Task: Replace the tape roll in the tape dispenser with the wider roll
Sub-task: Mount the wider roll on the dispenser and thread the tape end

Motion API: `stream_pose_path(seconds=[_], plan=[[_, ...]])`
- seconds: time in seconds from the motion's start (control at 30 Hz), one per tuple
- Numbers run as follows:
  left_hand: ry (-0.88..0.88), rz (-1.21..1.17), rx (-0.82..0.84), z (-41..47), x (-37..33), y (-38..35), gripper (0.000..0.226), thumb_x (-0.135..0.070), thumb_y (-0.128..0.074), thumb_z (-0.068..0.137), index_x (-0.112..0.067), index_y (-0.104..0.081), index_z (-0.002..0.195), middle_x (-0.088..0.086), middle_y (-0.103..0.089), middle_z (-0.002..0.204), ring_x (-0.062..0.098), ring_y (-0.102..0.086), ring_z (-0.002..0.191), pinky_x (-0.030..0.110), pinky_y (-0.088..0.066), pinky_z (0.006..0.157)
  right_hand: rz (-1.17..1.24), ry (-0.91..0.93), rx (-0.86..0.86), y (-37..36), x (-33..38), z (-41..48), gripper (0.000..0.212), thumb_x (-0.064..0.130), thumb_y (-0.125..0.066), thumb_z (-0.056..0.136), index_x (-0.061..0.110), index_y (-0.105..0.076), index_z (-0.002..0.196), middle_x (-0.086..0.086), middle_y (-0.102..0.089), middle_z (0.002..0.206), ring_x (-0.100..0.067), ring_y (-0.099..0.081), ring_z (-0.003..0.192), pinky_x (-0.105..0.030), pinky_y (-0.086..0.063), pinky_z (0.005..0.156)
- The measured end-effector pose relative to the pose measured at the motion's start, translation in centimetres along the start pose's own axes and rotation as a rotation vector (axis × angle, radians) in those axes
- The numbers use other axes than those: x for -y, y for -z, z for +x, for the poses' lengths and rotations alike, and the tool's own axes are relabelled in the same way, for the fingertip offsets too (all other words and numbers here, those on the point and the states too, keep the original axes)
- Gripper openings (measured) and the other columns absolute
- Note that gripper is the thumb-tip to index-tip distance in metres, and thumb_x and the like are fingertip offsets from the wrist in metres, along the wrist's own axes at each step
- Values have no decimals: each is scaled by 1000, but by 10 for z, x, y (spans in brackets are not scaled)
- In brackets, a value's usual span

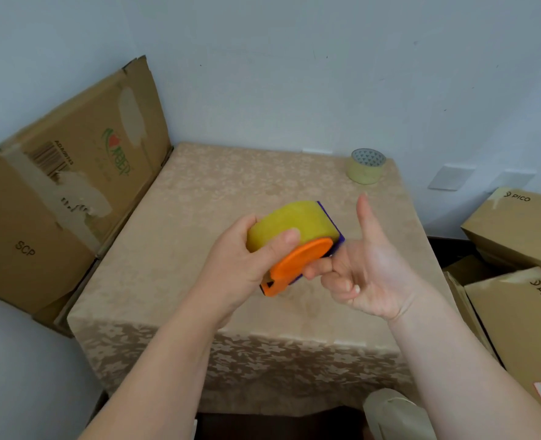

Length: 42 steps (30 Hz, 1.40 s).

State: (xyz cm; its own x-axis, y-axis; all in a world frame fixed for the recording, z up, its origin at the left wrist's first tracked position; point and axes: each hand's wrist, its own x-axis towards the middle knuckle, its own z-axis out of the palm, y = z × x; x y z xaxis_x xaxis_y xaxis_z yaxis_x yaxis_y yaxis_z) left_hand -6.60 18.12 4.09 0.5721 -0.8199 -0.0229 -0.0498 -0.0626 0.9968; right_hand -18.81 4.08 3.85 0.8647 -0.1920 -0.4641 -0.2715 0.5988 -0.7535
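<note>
An orange and purple tape dispenser (297, 265) is held above the middle of the table, tilted, with a wide yellowish tape roll (290, 220) seated in it. My left hand (240, 265) grips the roll and the dispenser from the left, thumb across the roll's edge. My right hand (367, 268) is at the dispenser's right side, palm up, index finger and thumb pinching its lower edge, the other fingers spread upward. A second, smaller tape roll (366, 166) with a patterned core stands at the table's far right corner.
The table (199, 217) wears a beige floral cloth and stands against a pale wall. A flattened cardboard box (66, 185) leans at the left. Stacked cardboard boxes (523, 255) sit close on the right.
</note>
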Motion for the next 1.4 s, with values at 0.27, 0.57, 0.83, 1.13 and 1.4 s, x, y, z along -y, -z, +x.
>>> stream_pose_path(seconds=[0.27,0.57,0.83,1.13,1.4], plan=[[133,-209,113,-1,-5,-4,48,-42,-57,77,-10,-62,112,14,-69,98,25,-64,82,55,-53,82,-596,198,-148,8,2,-12,46,65,-63,60,21,-52,70,4,-53,52,-5,-33,39,-14,-27,41],[160,-282,264,-5,-6,-13,39,-25,-56,81,3,-59,110,22,-63,99,31,-58,90,65,-43,93,-817,300,-442,12,3,-8,27,23,-46,91,20,-44,64,5,-45,44,-3,-36,37,-18,-28,44],[176,-408,284,-1,-6,-17,31,-9,-52,74,-6,-65,102,18,-65,96,28,-63,82,55,-51,85,-827,459,-559,12,-3,2,32,39,-47,75,15,-64,89,-10,-70,89,-28,-64,88,-49,-49,85],[147,-351,298,-5,-9,-19,44,-20,-61,77,-8,-58,119,12,-68,105,24,-65,93,49,-54,86,-517,517,-587,3,-9,9,12,26,-57,89,17,-65,91,-9,-72,95,-26,-67,92,-53,-53,86],[137,-311,298,-7,-11,-18,44,-22,-58,80,-11,-55,122,10,-68,106,25,-65,94,50,-53,88,-482,508,-566,2,-11,10,12,27,-57,90,18,-65,91,-7,-73,96,-26,-68,93,-55,-53,86]])
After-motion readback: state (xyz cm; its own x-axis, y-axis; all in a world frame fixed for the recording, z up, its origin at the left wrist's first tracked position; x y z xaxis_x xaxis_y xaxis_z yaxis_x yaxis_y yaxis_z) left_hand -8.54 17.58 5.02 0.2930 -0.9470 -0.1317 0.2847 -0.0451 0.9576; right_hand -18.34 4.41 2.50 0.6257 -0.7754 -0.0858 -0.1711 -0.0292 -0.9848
